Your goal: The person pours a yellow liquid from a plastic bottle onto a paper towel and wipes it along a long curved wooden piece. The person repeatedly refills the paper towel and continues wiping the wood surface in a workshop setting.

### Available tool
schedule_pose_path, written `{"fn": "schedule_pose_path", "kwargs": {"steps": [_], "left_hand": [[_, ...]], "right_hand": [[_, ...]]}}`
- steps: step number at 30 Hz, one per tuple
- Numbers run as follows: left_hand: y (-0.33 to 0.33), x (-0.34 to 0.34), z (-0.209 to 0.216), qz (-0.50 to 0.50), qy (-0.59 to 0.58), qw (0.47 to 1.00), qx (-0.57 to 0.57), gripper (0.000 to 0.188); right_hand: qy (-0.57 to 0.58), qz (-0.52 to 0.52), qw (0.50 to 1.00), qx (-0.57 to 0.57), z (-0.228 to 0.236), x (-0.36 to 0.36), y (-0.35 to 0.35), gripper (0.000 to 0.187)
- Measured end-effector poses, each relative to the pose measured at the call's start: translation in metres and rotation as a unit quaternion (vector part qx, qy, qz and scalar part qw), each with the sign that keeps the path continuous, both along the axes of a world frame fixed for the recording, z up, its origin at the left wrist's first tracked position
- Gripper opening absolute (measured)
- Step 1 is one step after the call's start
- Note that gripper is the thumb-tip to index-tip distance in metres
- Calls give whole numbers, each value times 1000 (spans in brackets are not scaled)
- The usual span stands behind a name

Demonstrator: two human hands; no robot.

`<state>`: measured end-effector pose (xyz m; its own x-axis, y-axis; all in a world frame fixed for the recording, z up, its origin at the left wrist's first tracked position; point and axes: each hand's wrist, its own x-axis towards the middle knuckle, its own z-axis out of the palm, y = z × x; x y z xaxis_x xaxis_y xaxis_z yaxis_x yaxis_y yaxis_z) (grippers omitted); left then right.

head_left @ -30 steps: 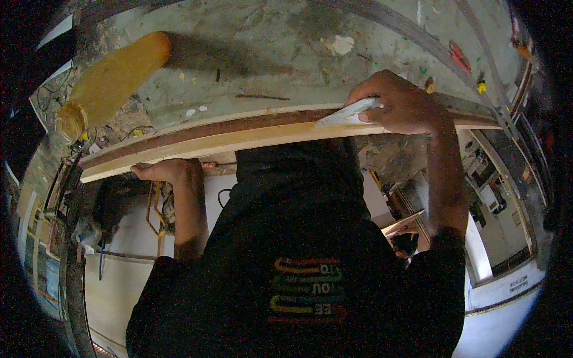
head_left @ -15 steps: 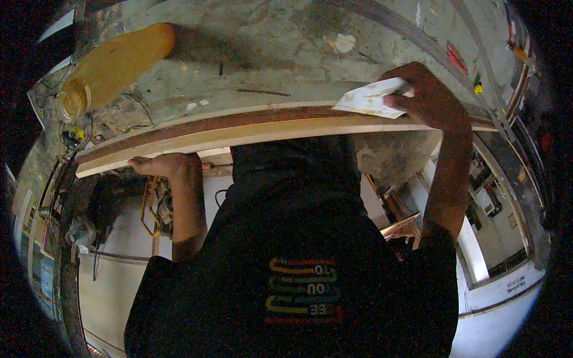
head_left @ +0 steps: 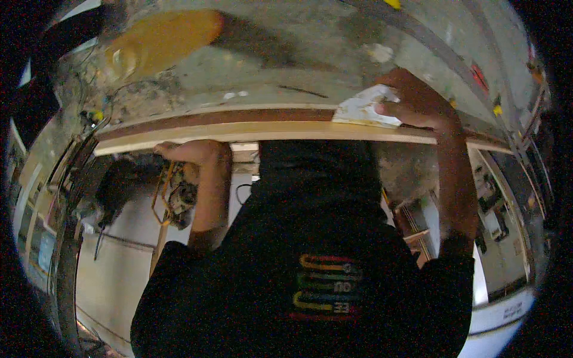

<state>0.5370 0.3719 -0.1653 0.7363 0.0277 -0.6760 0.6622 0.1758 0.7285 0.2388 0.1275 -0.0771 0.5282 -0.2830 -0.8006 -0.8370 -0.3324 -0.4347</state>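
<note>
Head cam, looking down past a black shirt with a colourful print. A long wooden board (head_left: 239,122) runs left to right across the near edge of the bench (head_left: 286,65), dark brown strip on top and a pale edge facing the person.

The right hand (head_left: 418,104) is up on top of the board toward its right end, fingers closed down on a folded whitish sheet of sandpaper (head_left: 364,110) and pressing it flat against the wood. The left hand (head_left: 194,152) is well apart from it, over on the left half, curled around the board's lower edge from underneath.

The bench top is grimy and grey. An orange-yellow rounded thing (head_left: 161,42) sits at its far left, can't tell what it is. There's a tangle of wires (head_left: 95,110) near the board's left end.
</note>
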Motion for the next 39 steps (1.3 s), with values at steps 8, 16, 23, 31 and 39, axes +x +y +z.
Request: {"fn": "schedule_pose_path", "kwargs": {"steps": [8,16,23,31,39], "left_hand": [[-30,-29,35,14,-46,997,-64,71],[-40,-51,35,36,-96,990,-98,75],[-14,-47,16,5,-66,996,-59,88],[-30,-31,48,28,6,999,-19,90],[-37,-27,88,-45,-133,986,86,81]], "right_hand": [[-23,-37,998,42,20,53,3,49],[-91,10,993,77,32,105,-3,53],[-21,-93,995,-1,71,47,-28,55],[-15,-289,942,-169,109,-125,-51,53],[-235,-519,813,-124,76,-210,-35,36]]}}
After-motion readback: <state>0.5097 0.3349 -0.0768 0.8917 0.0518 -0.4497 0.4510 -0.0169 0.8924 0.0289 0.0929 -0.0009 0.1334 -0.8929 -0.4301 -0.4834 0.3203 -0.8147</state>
